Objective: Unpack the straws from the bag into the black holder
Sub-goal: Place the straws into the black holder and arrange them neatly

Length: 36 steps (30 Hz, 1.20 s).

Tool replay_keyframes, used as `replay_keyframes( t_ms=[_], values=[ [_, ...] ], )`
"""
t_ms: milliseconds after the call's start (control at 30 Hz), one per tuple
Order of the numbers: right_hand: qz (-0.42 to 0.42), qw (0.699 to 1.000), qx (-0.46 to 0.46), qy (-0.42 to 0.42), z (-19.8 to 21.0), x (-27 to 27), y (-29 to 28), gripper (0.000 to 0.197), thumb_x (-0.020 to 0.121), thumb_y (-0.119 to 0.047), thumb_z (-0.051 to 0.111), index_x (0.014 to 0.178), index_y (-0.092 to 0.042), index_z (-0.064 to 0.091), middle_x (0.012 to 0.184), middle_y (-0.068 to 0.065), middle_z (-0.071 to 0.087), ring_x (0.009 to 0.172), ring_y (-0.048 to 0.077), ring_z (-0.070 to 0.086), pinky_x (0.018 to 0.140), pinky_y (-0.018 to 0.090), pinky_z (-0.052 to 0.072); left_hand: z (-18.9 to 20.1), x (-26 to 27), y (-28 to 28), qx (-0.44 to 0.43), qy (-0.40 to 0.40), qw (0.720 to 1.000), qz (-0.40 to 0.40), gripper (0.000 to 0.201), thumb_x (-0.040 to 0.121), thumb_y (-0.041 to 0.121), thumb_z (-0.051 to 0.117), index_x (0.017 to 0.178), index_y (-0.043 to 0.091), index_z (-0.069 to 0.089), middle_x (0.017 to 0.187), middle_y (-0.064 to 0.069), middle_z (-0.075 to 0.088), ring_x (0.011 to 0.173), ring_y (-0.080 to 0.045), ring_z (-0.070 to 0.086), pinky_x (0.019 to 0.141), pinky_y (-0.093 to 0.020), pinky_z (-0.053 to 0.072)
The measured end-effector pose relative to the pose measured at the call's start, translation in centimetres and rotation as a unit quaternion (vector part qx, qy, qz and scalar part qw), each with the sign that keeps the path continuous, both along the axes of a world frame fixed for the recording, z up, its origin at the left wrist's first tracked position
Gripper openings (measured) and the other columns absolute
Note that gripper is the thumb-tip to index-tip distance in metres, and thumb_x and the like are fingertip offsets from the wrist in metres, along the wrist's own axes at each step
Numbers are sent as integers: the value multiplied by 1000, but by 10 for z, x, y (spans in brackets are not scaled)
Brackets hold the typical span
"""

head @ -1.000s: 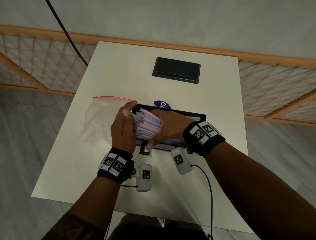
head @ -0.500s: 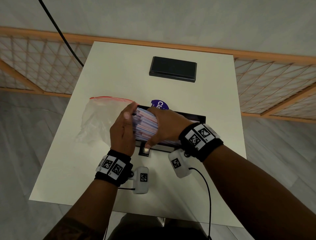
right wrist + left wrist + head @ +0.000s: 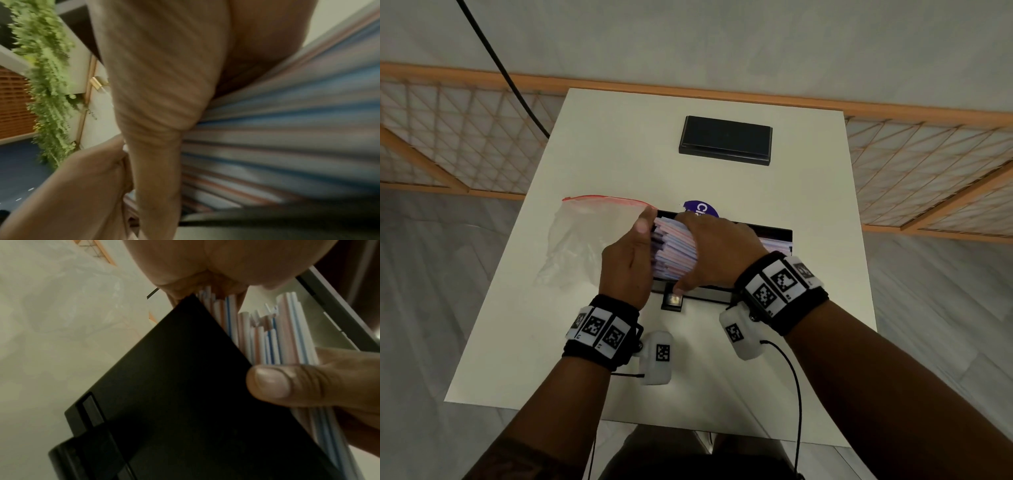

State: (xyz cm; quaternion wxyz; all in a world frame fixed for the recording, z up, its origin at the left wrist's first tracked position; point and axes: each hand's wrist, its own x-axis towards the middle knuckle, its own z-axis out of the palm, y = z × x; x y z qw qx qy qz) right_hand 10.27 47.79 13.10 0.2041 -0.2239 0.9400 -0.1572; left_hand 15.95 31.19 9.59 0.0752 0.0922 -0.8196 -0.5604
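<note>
A thick bundle of pink, blue and white striped straws (image 3: pixel 674 246) lies lengthwise in the open black holder (image 3: pixel 779 233) at the table's middle. My right hand (image 3: pixel 717 251) grips the bundle from above, with its thumb (image 3: pixel 269 382) at the holder's near wall (image 3: pixel 174 386). My left hand (image 3: pixel 631 255) stands on edge with straight fingers against the straws' left ends (image 3: pixel 265 337). The clear bag (image 3: pixel 582 240) with a red zip strip lies slack just left of the holder. The right wrist view shows blurred straws (image 3: pixel 287 129) under my palm.
A flat black lid (image 3: pixel 726 144) lies at the back of the white table (image 3: pixel 602 154). A purple sticker (image 3: pixel 700 209) peeks out behind the holder. A small button or latch (image 3: pixel 673 299) juts from the holder's front. A wooden lattice fence runs behind the table.
Both hands stay on the bundle. The stretch of straws showing between them has shrunk slightly as the hands closed together.
</note>
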Motion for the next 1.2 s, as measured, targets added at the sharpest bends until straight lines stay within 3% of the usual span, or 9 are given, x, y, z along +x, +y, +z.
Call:
replay_keyframes(
  t_ms=[100, 200, 333, 400, 633, 767, 933, 1033, 1200],
  values=[
    [-9, 1000, -15, -9, -4, 1, -1, 109, 50, -69, 83, 141, -29, 38, 128, -2, 58, 113, 21, 59, 94, 51, 51, -1, 1, 3, 4, 7, 1000, -6, 44, 110, 44, 28, 140, 33, 59, 123, 7, 71, 114, 9, 65, 98, -13, 53],
    [-20, 998, -46, -34, -9, 4, 0, 107, 51, -66, 84, 140, -29, 40, 130, -3, 56, 114, 20, 57, 95, 50, 51, -1, 2, 5, 34, -7, 999, 11, 58, 106, 55, 28, 146, 25, 57, 137, -3, 67, 128, -13, 63, 109, -35, 53],
    [-16, 997, -69, -18, -9, 8, -1, 110, 54, -65, 84, 145, -26, 37, 135, -1, 52, 122, 21, 52, 102, 51, 45, -1, 4, 6, 76, -9, 997, 26, 63, 104, 60, 26, 147, 26, 56, 142, 0, 65, 133, -12, 60, 112, -32, 50],
    [-11, 997, -72, -3, -9, 10, -2, 113, 56, -65, 84, 149, -23, 35, 140, 0, 50, 126, 21, 50, 106, 50, 41, -4, 4, 6, 92, 8, 995, 42, 61, 106, 57, 25, 145, 24, 59, 144, 3, 63, 136, -9, 57, 116, -36, 46],
    [-50, 993, -66, 84, -4, 24, 12, 120, 48, -78, 78, 147, -25, 39, 142, -2, 46, 129, 22, 46, 107, 49, 40, -9, 7, 6, 85, 53, 992, 74, 52, 109, 47, 28, 131, 20, 68, 130, 2, 72, 125, -17, 66, 106, -51, 52],
    [-87, 991, -55, 87, -4, 39, 24, 111, 48, -80, 76, 141, -28, 45, 130, -2, 48, 118, 22, 46, 101, 46, 42, -14, 11, 7, 85, 46, 994, 59, 51, 109, 47, 29, 136, 21, 64, 136, 4, 68, 130, -14, 62, 111, -48, 49],
    [-110, 989, -91, 46, -19, 47, 19, 103, 51, -64, 87, 137, -24, 46, 126, 1, 47, 115, 24, 46, 97, 49, 44, -10, 18, 13, 94, 55, 993, 53, 54, 108, 47, 29, 140, 19, 62, 139, 3, 66, 132, -13, 60, 112, -46, 49],
    [-110, 987, -113, 27, -27, 45, 15, 104, 53, -59, 89, 139, -21, 45, 127, 3, 47, 116, 26, 45, 98, 50, 43, -9, 19, 14, 104, 62, 992, 45, 54, 107, 49, 31, 139, 18, 63, 139, 1, 67, 132, -16, 61, 111, -47, 50],
    [-109, 985, -131, 0, -33, 40, 9, 106, 55, -53, 91, 143, -19, 45, 134, 5, 49, 125, 26, 45, 104, 49, 40, -4, 18, 18, 96, 74, 992, 22, 60, 103, 51, 32, 140, 14, 62, 140, -1, 66, 133, -14, 60, 113, -37, 49]
  ],
)
